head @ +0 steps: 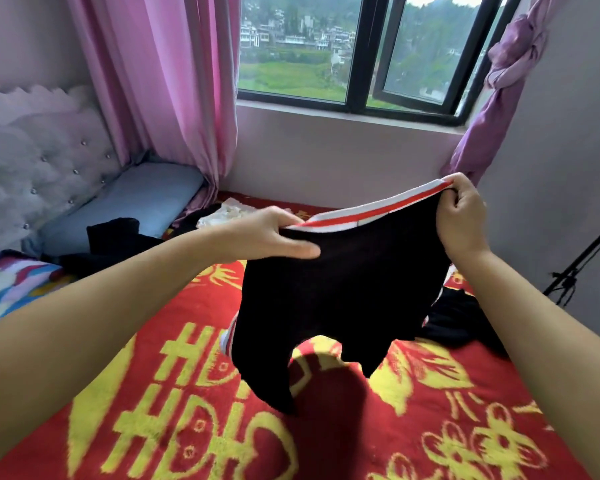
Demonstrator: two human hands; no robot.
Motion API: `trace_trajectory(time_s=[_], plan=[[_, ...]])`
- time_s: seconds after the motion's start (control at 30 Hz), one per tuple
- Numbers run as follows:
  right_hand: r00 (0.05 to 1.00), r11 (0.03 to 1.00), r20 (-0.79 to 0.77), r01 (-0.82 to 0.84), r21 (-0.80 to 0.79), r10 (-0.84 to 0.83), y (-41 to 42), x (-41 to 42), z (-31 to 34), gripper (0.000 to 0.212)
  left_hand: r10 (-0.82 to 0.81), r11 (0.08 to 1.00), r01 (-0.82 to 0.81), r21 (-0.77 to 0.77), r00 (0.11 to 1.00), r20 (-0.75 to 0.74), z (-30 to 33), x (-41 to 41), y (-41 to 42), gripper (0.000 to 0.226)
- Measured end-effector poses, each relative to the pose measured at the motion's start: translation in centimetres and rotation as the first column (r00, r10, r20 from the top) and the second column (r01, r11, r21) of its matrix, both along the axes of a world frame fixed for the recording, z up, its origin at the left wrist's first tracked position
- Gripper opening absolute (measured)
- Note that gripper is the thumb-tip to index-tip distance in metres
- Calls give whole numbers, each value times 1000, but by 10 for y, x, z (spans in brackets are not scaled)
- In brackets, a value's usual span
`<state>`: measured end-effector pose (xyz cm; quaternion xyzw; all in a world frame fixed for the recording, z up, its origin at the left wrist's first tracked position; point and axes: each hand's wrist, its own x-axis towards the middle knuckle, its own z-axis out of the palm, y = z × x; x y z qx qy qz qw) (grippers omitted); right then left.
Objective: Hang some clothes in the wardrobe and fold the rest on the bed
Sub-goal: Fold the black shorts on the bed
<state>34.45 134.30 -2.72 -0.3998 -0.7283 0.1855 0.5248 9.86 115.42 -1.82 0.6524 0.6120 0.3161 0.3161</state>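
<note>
at far left a grey tufted headboard (32, 161) and a pale blue pillow (132, 202) sit at the head of the bed, with a crumpled black garment (118, 237) lying just in front of the pillow, likely waiting its turn. the left hand (271, 233) pinches one end of a red and white striped waistband (371, 209), thumb under and fingers laid flat over the cloth. from it hang black fabric shorts (336, 299), both legs dangling clear above the red blanket with yellow lettering (187, 393), held up so the cloth falls straight for folding. the right hand (461, 216) is closed around the waistband's other end, raised higher. another dark heap (461, 317) lies on the bed beneath the right forearm.
</note>
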Motion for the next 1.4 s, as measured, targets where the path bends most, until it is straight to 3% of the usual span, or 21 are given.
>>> trace_trajectory(time_s=[0.13, 0.23, 0.27, 0.33, 0.4, 0.47, 0.53, 0.63, 0.77, 0.9, 0.97, 1.03, 1.1, 1.17, 1.23, 1.3, 1.4], plan=[[990, 991, 47, -132, 23, 130, 3, 6, 26, 21, -20, 952, -111, -284, 907, -421, -8, -17, -6, 34], [968, 981, 160, -189, -49, 194, 3, 13, 34, 20, 66, 958, -209, -196, 827, -558, -13, -37, -9, 27], [953, 972, 196, -218, -84, 231, 3, 15, 35, 18, 122, 970, -213, -118, 843, -524, -13, -42, -10, 25], [899, 944, 294, -287, -165, 325, 3, 20, 37, 8, 204, 979, -200, 44, 925, -321, -9, -52, -13, 23], [811, 912, 422, -324, -253, 406, 2, 27, 41, 21, 223, 965, -203, 165, 968, -118, -5, -60, -15, 31], [730, 888, 512, -314, -336, 452, 0, 31, 44, 31, 242, 941, -235, 245, 970, 3, -5, -63, -16, 23], [682, 876, 558, -290, -386, 472, -3, 31, 43, 35, 283, 914, -314, 259, 947, 150, -10, -58, -14, 13], [637, 820, 544, -270, -505, 546, -5, 32, 34, 27, 315, 921, -363, 139, 906, 283, -18, -60, -13, 24], [537, 666, 477, -232, -709, 696, -6, 48, 13, 8, 165, 977, -172, -128, 984, -60, -28, -76, -30, 34], [567, 573, 373, -224, -788, 735, 3, 55, -1, 20, 70, 949, -130, -287, 975, -210, -35, -85, -36, 49], [568, 592, 394, -214, -777, 723, 11, 48, -4, 21, 66, 894, -177, -412, 961, -269, -37, -93, -29, 46], [524, 666, 526, -111, -738, 670, 25, 35, -9, 16, 36, 872, -230, -433, 910, -413, -38, -100, -11, 42], [486, 769, 672, 2, -639, 558, 41, 17, -13, 18, 50, 922, -241, -301, 848, -528, -36, -102, 13, 34], [579, 886, 737, 54, -461, 348, 55, -2, -8, 24, 215, 960, -277, -30, 806, -551, -26, -108, 38, 26], [780, 966, 619, 83, -245, 90, 69, -17, 9, 26, 442, 897, -366, 248, 755, -484, -4, -121, 60, 28], [909, 996, 411, 88, -33, -67, 83, -26, 35, 29, 591, 787, -384, 482, 691, -416, 26, -135, 75, 34], [984, 989, 174, 18, 150, -45, 94, -29, 75, 31, 678, 626, -304, 718, 667, -309, 65, -152, 82, 37]])
